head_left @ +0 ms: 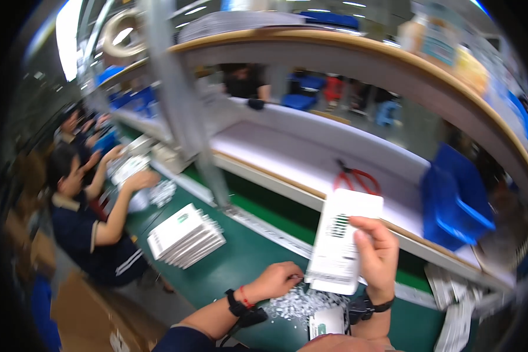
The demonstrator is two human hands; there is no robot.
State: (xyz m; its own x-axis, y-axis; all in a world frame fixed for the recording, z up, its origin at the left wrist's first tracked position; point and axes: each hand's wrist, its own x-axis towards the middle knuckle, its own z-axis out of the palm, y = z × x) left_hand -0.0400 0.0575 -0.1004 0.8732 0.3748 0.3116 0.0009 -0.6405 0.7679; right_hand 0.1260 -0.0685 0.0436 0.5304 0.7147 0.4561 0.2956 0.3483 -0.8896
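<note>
Pinching flat white packet (333,249) in right fingers (378,227).

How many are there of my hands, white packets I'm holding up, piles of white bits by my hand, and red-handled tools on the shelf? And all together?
Left hand and right hand: 2
White packet: 1 showing, any behind it hidden
Bit pile: 1
Red-handled tool: 1
Total: 5

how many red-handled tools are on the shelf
1: the red-handled tool lies on the white shelf, beyond the white packet in the right hand; others may be hidden.
</note>
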